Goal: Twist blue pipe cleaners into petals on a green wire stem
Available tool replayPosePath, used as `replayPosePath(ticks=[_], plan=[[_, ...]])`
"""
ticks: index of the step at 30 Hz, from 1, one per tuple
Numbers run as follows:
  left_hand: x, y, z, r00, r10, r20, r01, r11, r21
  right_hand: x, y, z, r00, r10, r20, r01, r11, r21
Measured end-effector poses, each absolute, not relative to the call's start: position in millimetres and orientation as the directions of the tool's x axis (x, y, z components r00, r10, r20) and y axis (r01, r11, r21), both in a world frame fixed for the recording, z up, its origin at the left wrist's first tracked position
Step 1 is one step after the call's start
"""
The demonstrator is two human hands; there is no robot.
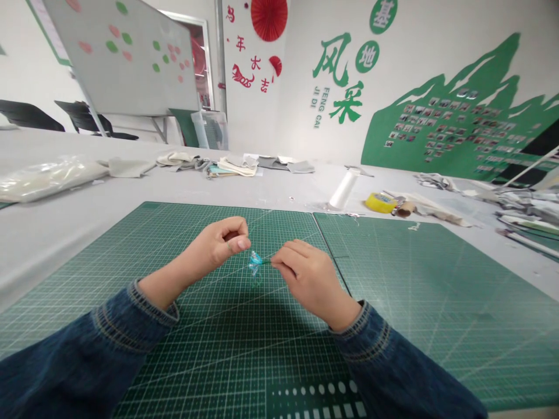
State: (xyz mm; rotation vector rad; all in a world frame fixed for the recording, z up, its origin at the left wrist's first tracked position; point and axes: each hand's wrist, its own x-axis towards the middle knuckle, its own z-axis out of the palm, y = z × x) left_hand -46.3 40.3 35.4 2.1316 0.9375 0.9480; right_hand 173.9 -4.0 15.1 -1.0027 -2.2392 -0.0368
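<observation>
A small blue flower [255, 262] with shiny, see-through petals hangs above the green cutting mat [196, 349], its petals facing left. My right hand [308, 276] is closed in a pinch on its thin dark stem, and the stem's far end sticks out to the right past the knuckles. My left hand [220, 241] is just up and left of the petals, apart from them. Its thumb and index finger are pressed together; a faint green line shows by the thumb, but whatever is in the pinch is too fine to name.
A second cutting mat [437, 291] adjoins on the right. Behind the mats stand a white roll [345, 187] and yellow tape [381, 202]. Folded cloth pieces [238, 166] lie along the back, and a plastic-wrapped bundle [48, 177] lies at the left.
</observation>
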Motion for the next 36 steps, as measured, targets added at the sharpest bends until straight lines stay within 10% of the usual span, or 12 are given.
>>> replayPosePath(ticks=[6, 17, 26, 30, 36], plan=[[-35, 21, 46, 0.55, 0.724, 0.417, 0.435, -0.674, 0.597, 176, -2, 13, -0.247, 0.723, 0.645, 0.81, 0.519, -0.272], [-3, -8, 23, 0.722, 0.52, 0.456, 0.521, -0.843, 0.137, 181, 5, 15, 0.217, 0.762, 0.61, 0.584, 0.4, -0.706], [-12, -1, 24, 0.667, 0.698, 0.26, 0.598, -0.71, 0.372, 191, 13, 20, 0.303, 0.824, 0.478, 0.373, 0.359, -0.855], [-22, 14, 23, 0.588, 0.741, 0.324, 0.504, -0.649, 0.57, 193, 9, 22, 0.229, 0.718, 0.657, 0.578, 0.443, -0.686], [-29, 28, 23, 0.204, 0.82, 0.534, 0.644, -0.524, 0.558, 189, 1, 23, 0.094, 0.622, 0.777, 0.691, 0.521, -0.501]])
